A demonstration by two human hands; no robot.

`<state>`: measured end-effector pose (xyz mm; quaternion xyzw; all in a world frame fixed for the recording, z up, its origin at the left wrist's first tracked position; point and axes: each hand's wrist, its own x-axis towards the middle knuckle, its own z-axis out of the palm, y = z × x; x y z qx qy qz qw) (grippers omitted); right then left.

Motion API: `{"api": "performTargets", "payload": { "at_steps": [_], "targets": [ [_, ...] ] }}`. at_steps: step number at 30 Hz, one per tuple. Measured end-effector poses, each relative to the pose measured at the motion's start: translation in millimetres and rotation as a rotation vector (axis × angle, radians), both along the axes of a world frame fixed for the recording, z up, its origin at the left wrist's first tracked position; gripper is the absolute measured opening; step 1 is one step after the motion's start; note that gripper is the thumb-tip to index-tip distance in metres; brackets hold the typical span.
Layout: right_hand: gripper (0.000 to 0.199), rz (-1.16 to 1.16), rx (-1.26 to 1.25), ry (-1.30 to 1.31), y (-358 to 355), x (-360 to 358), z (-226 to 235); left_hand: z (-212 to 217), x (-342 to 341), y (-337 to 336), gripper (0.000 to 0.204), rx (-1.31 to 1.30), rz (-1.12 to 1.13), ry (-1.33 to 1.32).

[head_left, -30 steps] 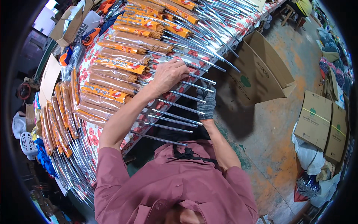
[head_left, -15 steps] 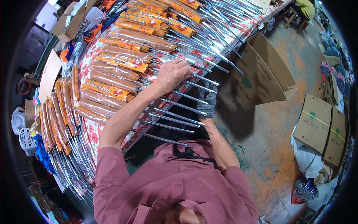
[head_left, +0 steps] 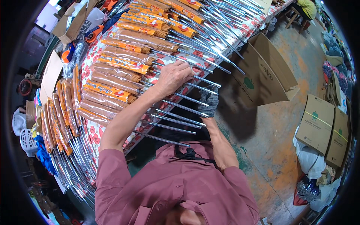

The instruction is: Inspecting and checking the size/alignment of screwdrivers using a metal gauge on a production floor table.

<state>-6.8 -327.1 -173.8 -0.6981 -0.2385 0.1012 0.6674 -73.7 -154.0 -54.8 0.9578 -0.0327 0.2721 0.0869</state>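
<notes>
On a flowered tablecloth (head_left: 95, 129) lies a row of long items with brown pleated heads (head_left: 116, 72) in clear plastic, orange printed strips and thin shiny metal rods (head_left: 176, 128) jutting past the table edge toward me. My bare left hand (head_left: 174, 77) is closed around one of the rods, near the brown heads. My right hand (head_left: 209, 101), in a grey knit glove, is beneath the rods' free ends, close to the tip of the rod in my left hand. Rods cover part of the glove, and its fingers are mostly hidden.
More such items (head_left: 58, 123) stand bundled at the left. An open cardboard box (head_left: 262, 75) sits on the floor at the right, and strapped flat cartons (head_left: 315, 122) lean farther right. An orange-handled tool (head_left: 93, 34) lies at the far left. A person in yellow (head_left: 307, 9) sits at the far right.
My right hand has shifted very slightly under the rod ends, and one rod tip has moved a little to the right. My left hand stays on its rod.
</notes>
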Motion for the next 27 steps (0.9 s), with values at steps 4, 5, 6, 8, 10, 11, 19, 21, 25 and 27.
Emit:
{"api": "performTargets", "payload": {
  "at_steps": [4,5,6,8,10,11,19,21,25,27],
  "targets": [
    [0.014,-0.041,-0.107,-0.091,-5,3,-13,0,0,-2,0.018,0.005,0.014,0.018],
    [0.014,-0.086,-0.107,-0.214,-9,6,-19,0,0,-2,0.017,0.002,0.016,0.024],
    [0.015,-0.129,-0.103,-0.34,-16,10,-26,0,0,-1,0.016,0.0,0.023,0.028],
    [0.016,-0.213,-0.261,-0.63,-34,21,-34,2,-3,2,0.016,0.007,0.057,0.018],
    [0.02,-0.25,-0.323,-0.535,-64,35,-28,3,-7,6,0.016,-0.018,0.068,0.104],
    [0.021,-0.258,-0.275,-0.198,-76,41,-20,4,-11,7,0.016,-0.036,0.071,0.149],
    [0.023,0.268,-0.257,-0.864,-13,72,126,14,-55,-2,0.025,-0.145,-0.019,0.27],
    [0.028,0.439,-0.471,-1.039,44,68,146,23,-77,-10,0.026,-0.154,0.0,0.247],
    [0.033,0.494,-0.739,-1.162,153,49,146,42,-150,-42,0.03,-0.299,0.061,0.245],
    [0.032,0.439,-0.706,-1.269,186,50,139,45,-197,-68,0.032,-0.328,0.139,0.264]
  ]
}}
